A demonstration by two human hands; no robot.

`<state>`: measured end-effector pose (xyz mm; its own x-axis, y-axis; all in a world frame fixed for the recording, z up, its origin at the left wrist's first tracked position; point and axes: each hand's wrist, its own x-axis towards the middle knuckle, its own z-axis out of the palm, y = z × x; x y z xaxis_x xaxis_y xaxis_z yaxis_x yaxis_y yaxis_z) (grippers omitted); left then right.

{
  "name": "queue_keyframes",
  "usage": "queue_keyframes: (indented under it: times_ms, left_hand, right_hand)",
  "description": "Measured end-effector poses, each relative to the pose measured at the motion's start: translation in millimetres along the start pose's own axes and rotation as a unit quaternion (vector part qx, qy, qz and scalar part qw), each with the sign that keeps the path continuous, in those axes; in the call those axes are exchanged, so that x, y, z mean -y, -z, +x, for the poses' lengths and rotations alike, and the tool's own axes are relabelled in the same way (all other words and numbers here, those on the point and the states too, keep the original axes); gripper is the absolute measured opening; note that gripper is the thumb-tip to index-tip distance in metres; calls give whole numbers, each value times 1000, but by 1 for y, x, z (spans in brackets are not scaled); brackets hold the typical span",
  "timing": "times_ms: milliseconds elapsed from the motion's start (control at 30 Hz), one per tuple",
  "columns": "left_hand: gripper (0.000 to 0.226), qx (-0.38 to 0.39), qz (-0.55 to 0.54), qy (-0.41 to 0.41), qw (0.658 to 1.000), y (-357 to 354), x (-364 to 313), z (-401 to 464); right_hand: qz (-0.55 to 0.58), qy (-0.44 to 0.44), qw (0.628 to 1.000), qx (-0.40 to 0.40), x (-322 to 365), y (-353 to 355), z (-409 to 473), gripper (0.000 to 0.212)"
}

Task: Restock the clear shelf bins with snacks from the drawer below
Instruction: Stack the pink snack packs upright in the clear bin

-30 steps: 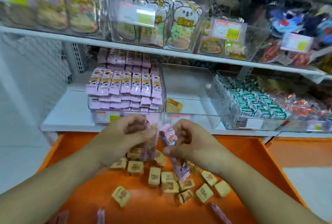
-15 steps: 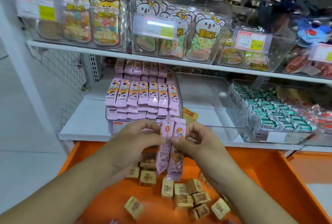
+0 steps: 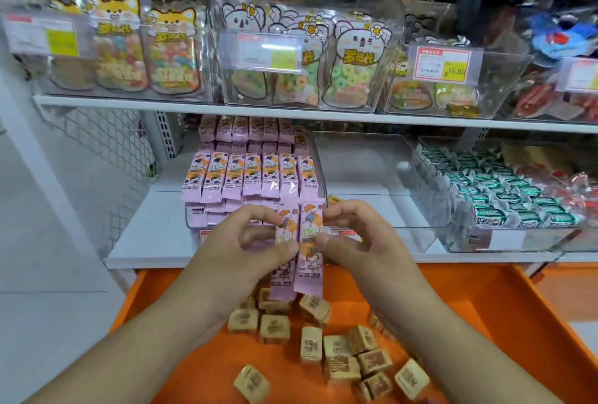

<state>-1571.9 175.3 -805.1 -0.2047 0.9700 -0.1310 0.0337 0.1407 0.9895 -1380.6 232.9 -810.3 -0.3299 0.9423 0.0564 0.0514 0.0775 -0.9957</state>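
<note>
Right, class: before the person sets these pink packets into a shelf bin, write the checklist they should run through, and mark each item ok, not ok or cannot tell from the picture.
1. Packets held firmly: the left hand and right hand pinch two pink packets between them. Ok.
2. Packets aligned: side by side, upright, printed faces toward the camera. Ok.
3. Matching bin found: the pink-packet bin sits directly behind the hands. Ok.
4. Room in that bin: the rows look full. Cannot tell.
5. Neighbouring bin free: the clear bin to the right is nearly empty. Ok.
6. Drawer stock left: tan cube snacks lie in the orange drawer. Ok.
</note>
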Motion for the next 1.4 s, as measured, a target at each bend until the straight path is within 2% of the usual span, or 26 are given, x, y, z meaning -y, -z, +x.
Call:
queue_keyframes:
  times_ms: [133, 267, 367, 433, 600, 733, 833, 967, 1200, 1400]
  left_hand:
    - [51, 46, -7, -29, 998, -2, -4, -1]
    - [69, 61, 25, -53, 996, 2, -9, 0]
    - [68, 42, 31, -68, 996, 4, -12, 1]
    - [67, 40, 43, -82, 995, 3, -14, 0]
    - [67, 30, 90, -126, 988, 0, -20, 6]
    - [72, -3, 189, -169, 967, 3, -26, 22]
    - [77, -32, 280, -195, 940, 10, -31, 44]
    - [79, -63, 320, -195, 925, 22, -36, 75]
    - [79, -97, 325, -219, 915, 34, -25, 96]
    - [76, -117, 358, -214, 901, 36, -21, 99]
  right_hand:
    - [-37, -7, 999, -3, 8, 1, -3, 23]
    - [2, -39, 997, 63, 10, 7, -2, 52]
    - [-12, -14, 993, 119, 9, 11, 0, 76]
    - [-34, 16, 992, 123, 9, 13, 2, 81]
    - [-22, 44, 998, 47, 7, 11, 17, 44]
    - [-16, 45, 999, 13, 7, 9, 31, 35]
    - [-23, 59, 998, -30, 12, 10, 55, 29]
    - [-64, 97, 991, -66, 9, 20, 113, 26]
    - [-78, 123, 988, -43, -15, 16, 217, 30]
    - [-113, 145, 982, -33, -35, 10, 257, 27]
